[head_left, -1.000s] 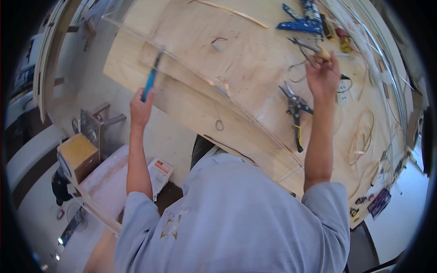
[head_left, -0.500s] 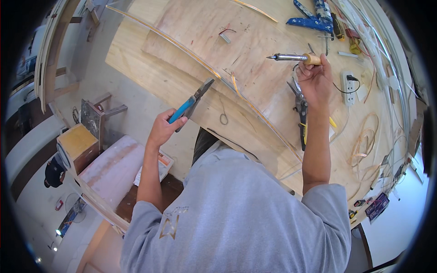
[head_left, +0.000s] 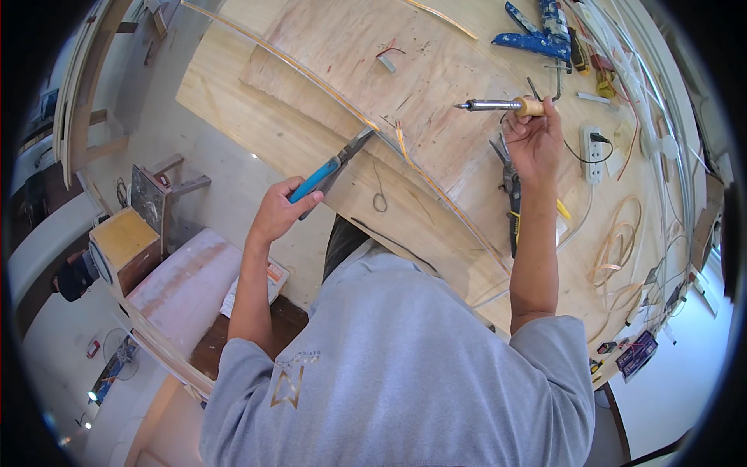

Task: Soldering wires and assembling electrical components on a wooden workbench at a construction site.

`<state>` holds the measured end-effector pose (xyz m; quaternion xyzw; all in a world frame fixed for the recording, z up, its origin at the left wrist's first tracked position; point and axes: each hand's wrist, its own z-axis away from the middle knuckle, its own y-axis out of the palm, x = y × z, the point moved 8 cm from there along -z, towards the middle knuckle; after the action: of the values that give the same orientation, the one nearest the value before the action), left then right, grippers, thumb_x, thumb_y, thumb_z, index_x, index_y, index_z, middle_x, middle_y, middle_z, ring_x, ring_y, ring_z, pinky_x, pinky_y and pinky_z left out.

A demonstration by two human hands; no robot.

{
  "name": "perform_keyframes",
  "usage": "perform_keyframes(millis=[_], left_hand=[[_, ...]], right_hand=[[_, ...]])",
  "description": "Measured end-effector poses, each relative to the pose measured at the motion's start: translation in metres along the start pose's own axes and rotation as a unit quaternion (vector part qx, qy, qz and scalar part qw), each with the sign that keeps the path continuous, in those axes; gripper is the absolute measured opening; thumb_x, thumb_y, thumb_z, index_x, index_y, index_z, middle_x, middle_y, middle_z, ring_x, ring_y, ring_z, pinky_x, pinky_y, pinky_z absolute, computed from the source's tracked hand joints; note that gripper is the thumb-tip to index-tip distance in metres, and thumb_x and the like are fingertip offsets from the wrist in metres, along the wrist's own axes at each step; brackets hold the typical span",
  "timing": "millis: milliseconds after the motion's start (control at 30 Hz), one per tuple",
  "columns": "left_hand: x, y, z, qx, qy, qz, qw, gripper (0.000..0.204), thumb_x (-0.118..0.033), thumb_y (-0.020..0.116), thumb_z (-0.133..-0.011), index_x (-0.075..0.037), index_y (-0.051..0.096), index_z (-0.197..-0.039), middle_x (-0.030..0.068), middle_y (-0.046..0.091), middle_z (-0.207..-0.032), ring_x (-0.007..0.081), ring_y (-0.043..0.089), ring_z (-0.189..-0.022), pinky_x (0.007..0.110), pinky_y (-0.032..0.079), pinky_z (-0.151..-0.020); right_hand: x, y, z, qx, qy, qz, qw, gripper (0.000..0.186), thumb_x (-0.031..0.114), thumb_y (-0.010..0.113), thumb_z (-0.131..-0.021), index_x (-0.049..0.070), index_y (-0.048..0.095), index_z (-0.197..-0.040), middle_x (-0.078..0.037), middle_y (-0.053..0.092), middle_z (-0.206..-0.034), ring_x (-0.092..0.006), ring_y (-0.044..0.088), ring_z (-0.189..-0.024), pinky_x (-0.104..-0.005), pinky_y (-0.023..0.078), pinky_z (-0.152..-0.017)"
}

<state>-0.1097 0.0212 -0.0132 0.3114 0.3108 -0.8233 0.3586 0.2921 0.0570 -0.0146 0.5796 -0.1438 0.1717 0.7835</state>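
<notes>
My left hand (head_left: 278, 212) is closed around blue-handled pliers (head_left: 317, 177). The jaws reach a long thin metal channel with an orange-yellow strip (head_left: 311, 89), right at the strip's end; whether they grip it I cannot tell. Past a short gap, a second strip piece (head_left: 402, 140) rises loose from the channel at its tip. Held in my right hand (head_left: 534, 146) is a soldering iron (head_left: 492, 105) by its wooden handle, tip pointing left above the board. Snips (head_left: 510, 187) lie partly under my right forearm.
Plywood (head_left: 342, 47) covers the worktable. A small wired metal piece (head_left: 387, 64) and a bent wire loop (head_left: 380, 201) lie on it. At the right are a blue caulking gun (head_left: 537, 39), a white power strip (head_left: 594, 152) and coiled strip (head_left: 615, 241). Another person (head_left: 72, 276) is far left.
My left hand has brought the plier jaws up and right to the strip's end on the channel. The soldering iron stays in my right hand, nearly still. The view has shifted slightly.
</notes>
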Motion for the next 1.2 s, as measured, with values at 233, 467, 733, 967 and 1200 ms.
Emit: perform_keyframes(millis=[233, 467, 733, 967, 1200], left_hand=[[0.006, 0.004, 0.001, 0.012, 0.008, 0.035, 0.999, 0.026, -0.026, 0.072, -0.085, -0.004, 0.06, -0.076, -0.0048, 0.048, -0.064, 0.0044, 0.041, -0.06, 0.023, 0.034, -0.053], [0.007, 0.007, 0.0, 0.014, 0.016, 0.082, 0.996, 0.023, -0.024, 0.071, -0.085, -0.002, 0.067, -0.09, -0.004, 0.051, -0.067, 0.0045, 0.044, -0.062, 0.022, 0.036, -0.055], [0.009, 0.004, -0.002, 0.023, 0.009, 0.073, 0.997, 0.023, -0.024, 0.071, -0.085, -0.002, 0.065, -0.086, -0.0037, 0.052, -0.069, 0.0049, 0.045, -0.065, 0.023, 0.036, -0.057], [0.01, 0.004, -0.006, 0.014, 0.015, 0.098, 0.995, 0.024, -0.024, 0.071, -0.085, -0.001, 0.065, -0.088, -0.0025, 0.054, -0.071, 0.0054, 0.047, -0.067, 0.022, 0.037, -0.059], [0.009, 0.002, -0.002, 0.04, 0.005, 0.122, 0.992, 0.023, -0.022, 0.07, -0.086, 0.0, 0.065, -0.091, 0.002, 0.063, -0.079, 0.0064, 0.05, -0.069, 0.022, 0.04, -0.062]], right_hand=[[-0.001, 0.0, 0.001, -0.004, 0.009, -0.008, 1.0, 0.037, 0.036, 0.044, -0.098, 0.003, 0.052, -0.085, -0.006, 0.05, -0.071, -0.0174, 0.047, -0.063, -0.0289, 0.037, -0.059], [-0.004, -0.001, 0.001, 0.001, 0.012, -0.005, 1.0, 0.037, 0.036, 0.045, -0.098, 0.002, 0.053, -0.086, -0.007, 0.05, -0.07, -0.0171, 0.048, -0.062, -0.029, 0.037, -0.059], [-0.006, -0.002, 0.001, -0.009, 0.007, -0.002, 1.0, 0.036, 0.035, 0.047, -0.097, 0.002, 0.054, -0.087, -0.006, 0.052, -0.068, -0.0168, 0.048, -0.061, -0.0285, 0.037, -0.059], [-0.007, -0.006, 0.001, -0.014, 0.003, -0.005, 1.0, 0.034, 0.033, 0.046, -0.098, 0.0, 0.055, -0.094, -0.009, 0.054, -0.07, -0.0166, 0.046, -0.058, -0.028, 0.037, -0.057], [-0.009, -0.01, 0.0, -0.006, 0.005, -0.01, 1.0, 0.035, 0.034, 0.045, -0.098, 0.0, 0.056, -0.095, -0.011, 0.058, -0.072, -0.0165, 0.048, -0.057, -0.0282, 0.037, -0.056]])
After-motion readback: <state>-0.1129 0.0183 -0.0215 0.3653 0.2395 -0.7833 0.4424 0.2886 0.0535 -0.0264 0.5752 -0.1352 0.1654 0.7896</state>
